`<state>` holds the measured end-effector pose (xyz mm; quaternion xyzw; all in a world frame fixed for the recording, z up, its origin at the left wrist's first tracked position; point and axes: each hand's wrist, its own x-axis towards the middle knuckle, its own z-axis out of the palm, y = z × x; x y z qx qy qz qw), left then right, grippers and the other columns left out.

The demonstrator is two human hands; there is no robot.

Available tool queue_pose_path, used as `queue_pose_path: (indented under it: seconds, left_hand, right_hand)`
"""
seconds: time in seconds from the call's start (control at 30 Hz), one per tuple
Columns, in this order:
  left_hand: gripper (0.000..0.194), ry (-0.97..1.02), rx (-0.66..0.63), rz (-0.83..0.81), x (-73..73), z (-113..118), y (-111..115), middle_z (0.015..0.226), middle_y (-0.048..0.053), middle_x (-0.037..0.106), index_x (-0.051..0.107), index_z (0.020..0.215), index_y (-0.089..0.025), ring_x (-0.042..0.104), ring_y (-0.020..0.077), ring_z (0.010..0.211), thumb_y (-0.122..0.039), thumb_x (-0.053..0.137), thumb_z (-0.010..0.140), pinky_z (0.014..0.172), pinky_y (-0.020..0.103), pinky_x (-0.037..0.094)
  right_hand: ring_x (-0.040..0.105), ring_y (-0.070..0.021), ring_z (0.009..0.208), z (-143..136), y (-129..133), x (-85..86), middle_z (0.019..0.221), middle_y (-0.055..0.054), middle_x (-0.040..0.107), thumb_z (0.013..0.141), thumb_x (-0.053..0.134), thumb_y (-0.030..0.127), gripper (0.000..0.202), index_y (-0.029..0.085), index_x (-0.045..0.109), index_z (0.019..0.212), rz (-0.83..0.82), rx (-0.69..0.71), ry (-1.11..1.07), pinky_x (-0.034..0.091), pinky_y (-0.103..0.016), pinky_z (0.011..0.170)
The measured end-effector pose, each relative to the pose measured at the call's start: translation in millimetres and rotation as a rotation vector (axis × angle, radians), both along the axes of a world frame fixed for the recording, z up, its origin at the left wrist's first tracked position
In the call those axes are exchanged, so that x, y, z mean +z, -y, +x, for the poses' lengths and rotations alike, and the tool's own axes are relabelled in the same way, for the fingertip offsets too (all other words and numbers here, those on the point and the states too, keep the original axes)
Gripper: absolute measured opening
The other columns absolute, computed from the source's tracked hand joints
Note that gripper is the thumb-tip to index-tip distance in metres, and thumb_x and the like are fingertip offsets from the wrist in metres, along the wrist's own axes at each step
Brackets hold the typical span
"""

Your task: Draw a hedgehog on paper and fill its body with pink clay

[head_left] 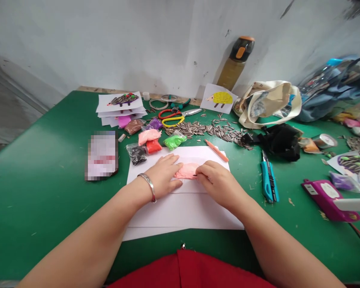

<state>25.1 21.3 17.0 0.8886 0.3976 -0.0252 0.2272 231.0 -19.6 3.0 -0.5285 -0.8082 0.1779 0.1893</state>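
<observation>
A flattened pink clay shape (pixel 187 171) lies on white paper (pixel 174 212) in front of me. My left hand (pixel 163 172) rests flat on the sheet, its fingers spread and the tips against the clay's left edge; a silver bracelet is on the wrist. At the clay's right end, my right hand (pixel 213 180) is closed in a pinch. A small dark tip pokes out of its fingers onto the clay; its kind is too small to tell. Just beyond lie an orange pen (pixel 216 151) and bags of red clay (pixel 153 146), green clay (pixel 175 141) and black clay (pixel 137 153).
Sunflower seeds (pixel 195 129) are scattered behind the paper near scissors (pixel 180 116). A blue box cutter (pixel 269 178) with its blade out lies to the right. Farther back stand a bottle (pixel 235 62), a hedgehog card (pixel 218 99) and a cloth bag (pixel 267 104). A pixelated object (pixel 101 156) sits left.
</observation>
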Motion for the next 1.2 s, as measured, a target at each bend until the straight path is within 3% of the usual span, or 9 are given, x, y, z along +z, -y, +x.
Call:
queue_pose_path:
  seconds: [0.23, 0.57, 1.2]
  left_hand:
    - [0.021, 0.038, -0.023, 0.099, -4.9, -0.5, -2.7, 0.098, 0.009, 0.056, 0.063, 0.092, -0.017, 0.05, 0.0229, 0.092, -0.023, 0.043, 0.093, 0.091, 0.039, 0.039]
    - [0.016, 0.061, 0.038, 0.127, -8.9, 3.9, 1.0, 0.094, 0.008, 0.055, 0.061, 0.087, -0.016, 0.05, 0.0221, 0.088, -0.024, 0.048, 0.092, 0.087, 0.038, 0.041]
    - [0.022, 0.096, 0.011, 0.127, -11.7, 0.4, -0.3, 0.101, 0.01, 0.057, 0.064, 0.096, -0.018, 0.05, 0.0245, 0.097, -0.017, 0.042, 0.09, 0.093, 0.042, 0.039]
  right_hand:
    - [0.054, -0.0181, 0.077, -6.1, -1.1, -4.1, 0.08, -0.007, 0.059, 0.09, 0.047, 0.01, 0.02, 0.015, 0.066, 0.083, 0.043, 0.023, 0.037, 0.04, -0.029, 0.069]
    - [0.043, -0.0198, 0.072, -21.2, 2.5, -20.8, 0.075, -0.007, 0.056, 0.084, 0.044, 0.004, 0.024, 0.015, 0.063, 0.076, 0.279, 0.148, 0.213, 0.032, -0.032, 0.066]
    - [0.045, -0.0208, 0.075, -34.6, 2.5, -20.2, 0.078, -0.009, 0.059, 0.085, 0.044, 0.003, 0.024, 0.013, 0.066, 0.081, 0.292, 0.185, 0.204, 0.036, -0.032, 0.07]
